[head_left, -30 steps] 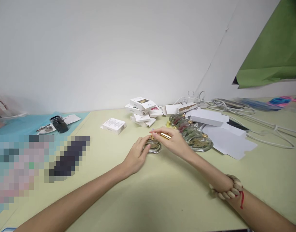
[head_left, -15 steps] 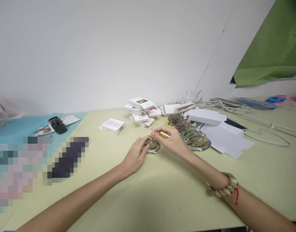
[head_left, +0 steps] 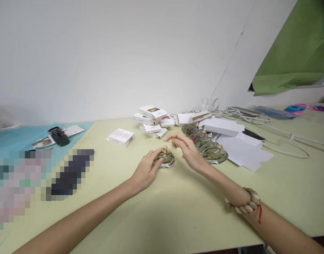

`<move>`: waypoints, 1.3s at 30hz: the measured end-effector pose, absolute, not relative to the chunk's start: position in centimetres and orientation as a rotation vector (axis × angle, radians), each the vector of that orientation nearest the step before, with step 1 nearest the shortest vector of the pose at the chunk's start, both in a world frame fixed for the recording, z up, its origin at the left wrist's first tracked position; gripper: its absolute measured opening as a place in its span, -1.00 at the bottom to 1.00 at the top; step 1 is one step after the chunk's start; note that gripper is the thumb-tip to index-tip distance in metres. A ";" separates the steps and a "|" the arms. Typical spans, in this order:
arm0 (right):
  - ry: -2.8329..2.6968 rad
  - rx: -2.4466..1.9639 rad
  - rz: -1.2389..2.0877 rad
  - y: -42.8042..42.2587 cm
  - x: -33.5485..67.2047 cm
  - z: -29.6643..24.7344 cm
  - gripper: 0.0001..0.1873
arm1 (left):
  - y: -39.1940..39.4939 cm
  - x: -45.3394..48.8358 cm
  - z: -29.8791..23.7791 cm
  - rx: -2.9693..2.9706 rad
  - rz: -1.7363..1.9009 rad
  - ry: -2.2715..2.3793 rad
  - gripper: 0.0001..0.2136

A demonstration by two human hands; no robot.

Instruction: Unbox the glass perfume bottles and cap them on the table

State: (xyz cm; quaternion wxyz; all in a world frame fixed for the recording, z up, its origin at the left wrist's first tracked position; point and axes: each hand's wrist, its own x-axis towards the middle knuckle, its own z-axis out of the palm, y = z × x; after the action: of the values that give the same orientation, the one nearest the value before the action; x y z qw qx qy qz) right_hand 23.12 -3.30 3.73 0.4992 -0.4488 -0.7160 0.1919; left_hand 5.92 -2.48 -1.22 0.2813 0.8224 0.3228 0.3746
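Observation:
A small rounded glass bottle [head_left: 165, 161] with a gold neck stands on the table, greenish-brown matter showing through its glass. My left hand [head_left: 145, 167] grips it from the left, fingers behind and thumb in front. Just above and right of the neck is my right hand [head_left: 188, 150], apart from the bottle. Its curled fingers hold a shiny gold cylinder [head_left: 173, 142], mostly hidden by the hand. A small clear piece shows by the fingertips; whether they pinch it I cannot tell. Several similar glass bottles [head_left: 214, 154] with gold or silver necks stand in a row to the right.
Behind the bottle lies a pile of small white boxes [head_left: 153, 112], with a single white box [head_left: 121, 137] to its left. Unfolded white card [head_left: 245, 152] and white cables [head_left: 291, 137] spread at the right. A dark jar [head_left: 58, 136] rests on blue sheeting at the left.
My right hand has lifted off the bottle's neck and shifted slightly right, turning the gold cylinder with it. The clear piece has left the neck. My left hand stays on the bottle.

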 end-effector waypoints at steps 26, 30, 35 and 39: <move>-1.706 -1.129 0.733 -2.1 25.1 4.1 -0.61 | -2.3 5.8 -1.4 2.197 0.979 0.856 -0.66; -1.505 -1.042 0.835 -2.0 24.9 4.0 -0.59 | -2.3 5.8 -1.3 2.218 0.960 0.853 -0.66; -1.516 -0.900 0.892 -2.6 23.9 4.0 -0.57 | -2.5 5.8 -1.2 2.257 0.954 0.830 -0.66; -1.632 -0.882 0.886 -2.9 23.8 3.9 -0.61 | -2.5 5.9 -1.1 2.259 0.977 0.822 -0.68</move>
State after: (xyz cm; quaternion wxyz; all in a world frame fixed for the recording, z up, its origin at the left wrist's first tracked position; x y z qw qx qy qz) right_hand 23.78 -2.89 3.94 0.5167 -0.3674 -0.6796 0.3690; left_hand 5.87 -2.53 -1.14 0.2701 0.8383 0.3051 0.3624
